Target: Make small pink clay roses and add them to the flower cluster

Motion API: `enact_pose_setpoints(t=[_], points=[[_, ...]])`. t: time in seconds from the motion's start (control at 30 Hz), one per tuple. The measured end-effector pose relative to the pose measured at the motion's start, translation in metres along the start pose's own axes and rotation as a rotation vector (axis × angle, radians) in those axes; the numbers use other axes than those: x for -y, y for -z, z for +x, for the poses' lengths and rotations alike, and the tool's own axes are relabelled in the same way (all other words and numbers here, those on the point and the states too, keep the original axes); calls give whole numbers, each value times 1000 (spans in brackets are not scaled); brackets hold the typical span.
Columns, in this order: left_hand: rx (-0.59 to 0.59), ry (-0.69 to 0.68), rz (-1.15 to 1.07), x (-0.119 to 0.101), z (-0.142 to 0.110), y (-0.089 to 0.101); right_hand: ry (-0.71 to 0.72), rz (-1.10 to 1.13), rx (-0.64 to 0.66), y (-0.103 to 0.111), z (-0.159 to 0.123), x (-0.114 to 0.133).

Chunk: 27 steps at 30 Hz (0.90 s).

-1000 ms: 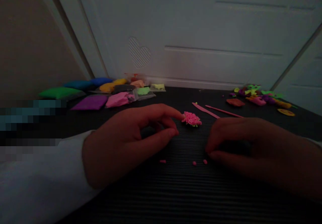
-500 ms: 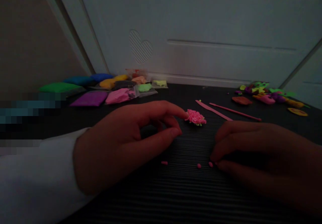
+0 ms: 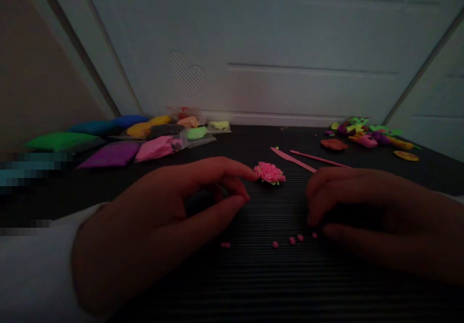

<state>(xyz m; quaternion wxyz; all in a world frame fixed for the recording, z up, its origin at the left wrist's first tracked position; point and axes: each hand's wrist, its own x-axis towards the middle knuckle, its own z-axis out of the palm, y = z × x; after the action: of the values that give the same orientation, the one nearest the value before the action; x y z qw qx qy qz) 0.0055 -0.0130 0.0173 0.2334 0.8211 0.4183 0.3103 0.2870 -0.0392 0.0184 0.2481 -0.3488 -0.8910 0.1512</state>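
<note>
A small pink clay flower (image 3: 269,173) with a bit of green under it sits on the dark ribbed table (image 3: 253,274). My left hand (image 3: 163,216) rests on the table with its forefinger tip touching the flower's left side; thumb and fingers are apart and hold nothing. My right hand (image 3: 377,216) lies to the right, fingers curled down, thumb and forefinger tips close over a tiny pink clay bit (image 3: 314,235). Several more tiny pink clay bits (image 3: 292,240) lie in a row in front of the flower.
Bags of coloured clay (image 3: 155,146) in green, blue, purple, pink and yellow lie at the back left. Two pink modelling tools (image 3: 293,160) lie behind the flower. Finished clay figures (image 3: 366,137) stand at the back right. A white panelled door (image 3: 290,47) rises behind the table.
My right hand has drawn slightly right, and one more tiny pink bit now lies on the table by its fingertips. The left hand keeps touching the flower.
</note>
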Motion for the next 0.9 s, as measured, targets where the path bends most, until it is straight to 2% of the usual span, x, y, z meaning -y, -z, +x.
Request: enact_pose_setpoints(t=[0.17, 0.37, 0.6, 0.77, 0.9], points=[[83, 19, 77, 1, 0, 2, 12, 56, -18, -2, 0, 1], [132, -220, 22, 11, -1, 3, 18, 70, 21, -4, 3, -1], [267, -273, -39, 18, -4, 7, 12, 54, 84, 1, 3, 0], [340, -354, -79, 20, 5, 11, 20, 30, 39, 0, 1, -1], [432, -345, -55, 18, 12, 19, -7, 53, -18, -4, -1, -2]])
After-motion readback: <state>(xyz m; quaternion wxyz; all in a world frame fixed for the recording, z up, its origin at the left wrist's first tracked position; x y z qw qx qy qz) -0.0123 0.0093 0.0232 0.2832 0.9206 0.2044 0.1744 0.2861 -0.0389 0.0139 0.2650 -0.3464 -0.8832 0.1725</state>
